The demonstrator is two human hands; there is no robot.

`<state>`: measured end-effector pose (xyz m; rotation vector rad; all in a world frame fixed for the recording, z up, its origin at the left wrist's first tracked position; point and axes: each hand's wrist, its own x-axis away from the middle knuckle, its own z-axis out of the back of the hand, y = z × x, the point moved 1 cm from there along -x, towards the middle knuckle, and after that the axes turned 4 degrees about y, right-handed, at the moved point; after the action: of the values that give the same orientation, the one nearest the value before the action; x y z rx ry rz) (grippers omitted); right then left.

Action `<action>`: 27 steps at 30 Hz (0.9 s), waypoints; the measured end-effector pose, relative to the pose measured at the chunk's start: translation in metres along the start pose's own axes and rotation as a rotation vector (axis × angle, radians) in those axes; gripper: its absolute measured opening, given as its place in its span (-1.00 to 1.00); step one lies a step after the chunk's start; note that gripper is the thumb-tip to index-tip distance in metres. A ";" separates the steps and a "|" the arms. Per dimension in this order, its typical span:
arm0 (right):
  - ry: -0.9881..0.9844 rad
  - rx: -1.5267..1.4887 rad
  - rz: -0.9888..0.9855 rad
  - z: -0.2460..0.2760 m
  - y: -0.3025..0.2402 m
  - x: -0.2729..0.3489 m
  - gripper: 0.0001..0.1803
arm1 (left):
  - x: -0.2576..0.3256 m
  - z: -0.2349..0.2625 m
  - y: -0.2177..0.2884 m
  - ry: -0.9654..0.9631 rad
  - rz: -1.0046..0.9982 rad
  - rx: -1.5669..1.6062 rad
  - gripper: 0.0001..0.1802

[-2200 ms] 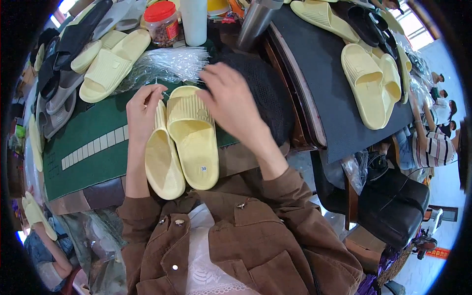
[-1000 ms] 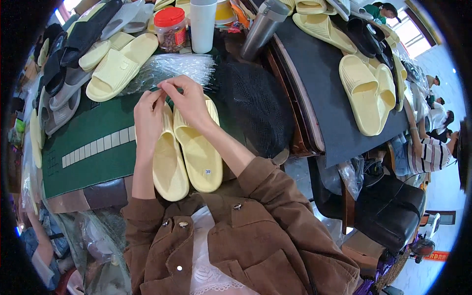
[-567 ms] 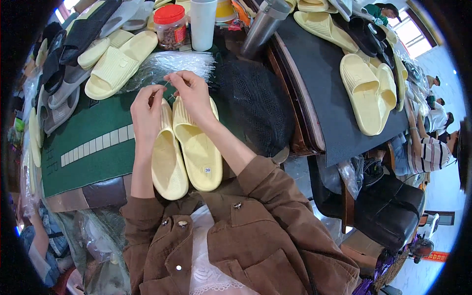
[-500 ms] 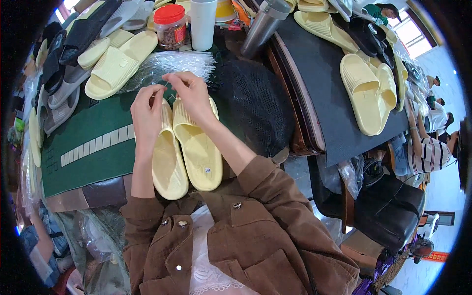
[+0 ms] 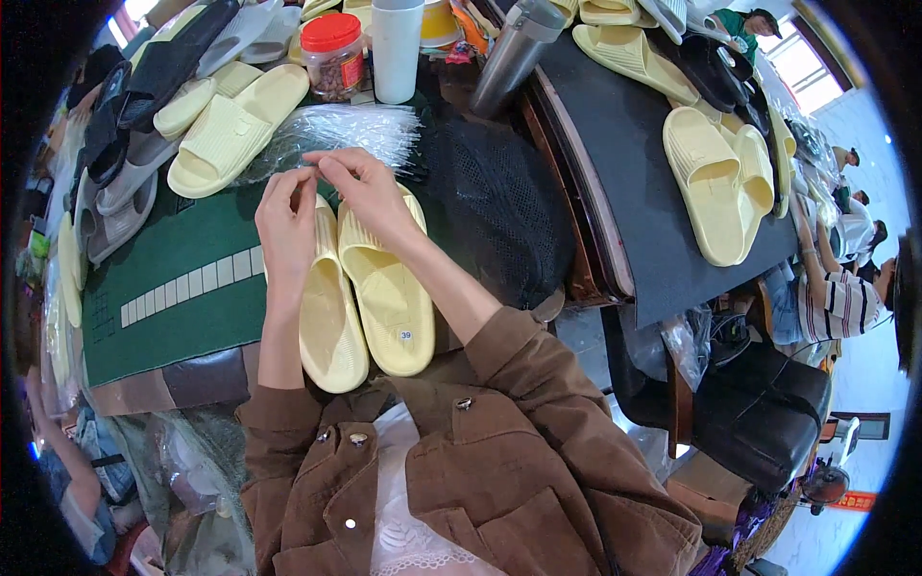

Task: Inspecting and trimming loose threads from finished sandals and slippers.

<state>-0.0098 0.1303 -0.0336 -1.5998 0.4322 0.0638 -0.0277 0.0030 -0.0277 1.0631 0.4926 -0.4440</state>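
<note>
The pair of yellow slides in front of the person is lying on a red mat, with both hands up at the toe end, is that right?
Not quite: the head view shows the pair of yellow slides on a green mat, not red. The left hand and right hand are indeed at the toe end.

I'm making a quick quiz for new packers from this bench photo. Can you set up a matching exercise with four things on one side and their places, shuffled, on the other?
Things:
1. pale yellow slide pair
2. red-lidded jar
3. steel flask
4. heap of clear plastic bags

Places:
A. beside the white cup, on its left
B. just beyond the fingertips of both hands
C. side by side on the green mat, under the hands
D. at the near corner of the dark board

Pairs: 1-C, 2-A, 3-D, 4-B
</note>
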 end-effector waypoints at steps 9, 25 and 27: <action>0.011 -0.049 0.069 0.002 0.006 -0.002 -0.76 | 0.000 0.000 0.003 0.012 -0.066 0.015 -0.86; 0.090 -0.601 -0.142 0.008 -0.025 0.014 -0.72 | 0.002 -0.003 -0.004 -0.076 0.003 -0.043 -0.71; 0.007 -0.623 -0.183 0.004 -0.036 0.028 -0.72 | 0.000 0.001 -0.005 -0.080 0.001 -0.059 -0.72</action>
<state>0.0280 0.1284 -0.0085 -2.2473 0.2804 0.0564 -0.0300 -0.0001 -0.0307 0.9853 0.4319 -0.4661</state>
